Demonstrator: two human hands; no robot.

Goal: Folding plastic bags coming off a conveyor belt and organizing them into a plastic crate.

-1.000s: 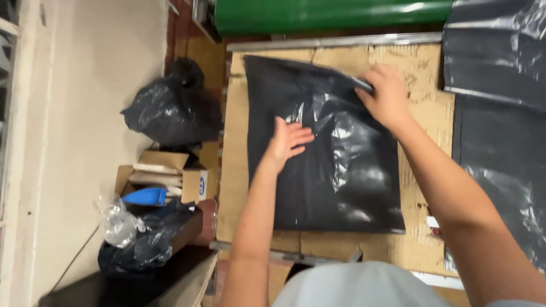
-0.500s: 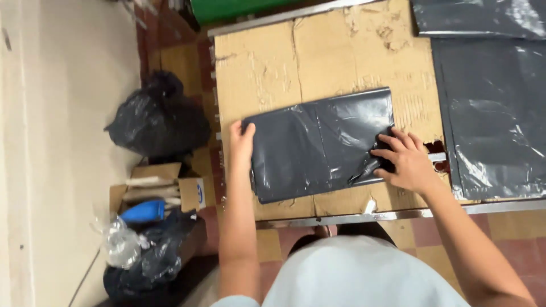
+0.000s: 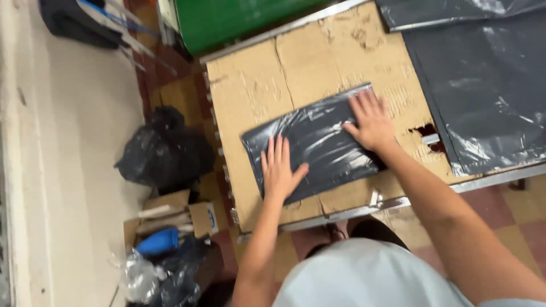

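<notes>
A folded black plastic bag (image 3: 324,139) lies flat on the cardboard-covered table (image 3: 256,79). My left hand (image 3: 280,169) presses palm down on the bag's near left part, fingers spread. My right hand (image 3: 371,120) lies flat on the bag's right end, fingers apart. Neither hand grips anything; both rest on top of the plastic.
A stack of large grey-black plastic sheets (image 3: 489,96) covers the table's right side. A torn hole (image 3: 427,132) shows in the cardboard near my right wrist. A green drum (image 3: 239,20) stands beyond the table. On the floor at left sit a full black bag (image 3: 165,150) and an open carton (image 3: 170,219).
The bag has gone from a large spread sheet to a smaller folded rectangle. Both hands moved from its edges onto its top and now press it flat.
</notes>
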